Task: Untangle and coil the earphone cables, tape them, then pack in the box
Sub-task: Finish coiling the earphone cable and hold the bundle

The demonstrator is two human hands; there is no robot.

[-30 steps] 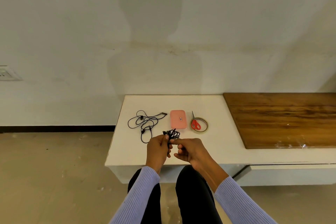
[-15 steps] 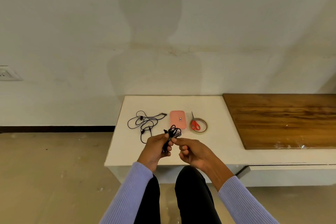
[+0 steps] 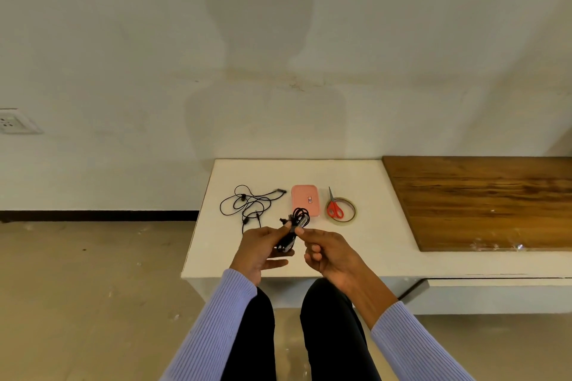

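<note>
A coiled black earphone cable (image 3: 295, 227) is gripped by the left hand (image 3: 258, 249) and pinched by the right hand (image 3: 325, 249) fingers (image 3: 305, 230) above the desk (image 3: 371, 238).

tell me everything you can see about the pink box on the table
The pink box is a small, flat, rounded rectangle, plastic by its look, with a small white label on its lid. It lies closed and flat on the white table, between the loose earphone cable and the tape roll. No hand touches it.
</note>
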